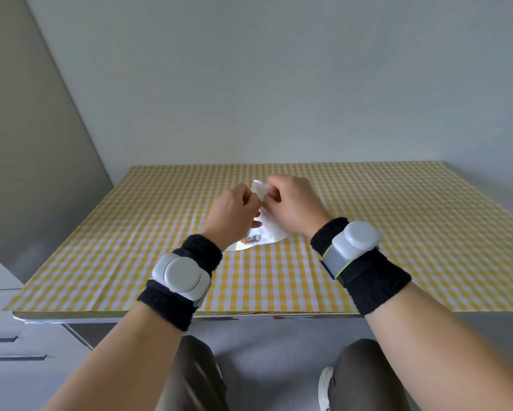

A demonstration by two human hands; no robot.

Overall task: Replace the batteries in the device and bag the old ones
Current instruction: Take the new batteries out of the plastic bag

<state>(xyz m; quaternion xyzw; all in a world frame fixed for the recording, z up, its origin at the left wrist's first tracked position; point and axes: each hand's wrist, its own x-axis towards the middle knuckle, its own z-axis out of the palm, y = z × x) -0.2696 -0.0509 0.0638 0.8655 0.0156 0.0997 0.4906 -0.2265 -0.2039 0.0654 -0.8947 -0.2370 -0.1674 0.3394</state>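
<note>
A clear plastic bag (271, 229) stands tilted on the yellow checked table (397, 232), its lower end resting on the cloth. My left hand (234, 213) and my right hand (293, 206) both pinch the bag's upper edge, close together. Inside the bag's bottom lies a battery (251, 239) with an orange end and a grey body. Whether more batteries lie behind my left wrist is hidden. The device is not in view.
The table's near edge (190, 314) runs above my knees. Grey drawers (15, 348) stand at the lower left, a grey cabinet side at the left, and a plain wall behind the table.
</note>
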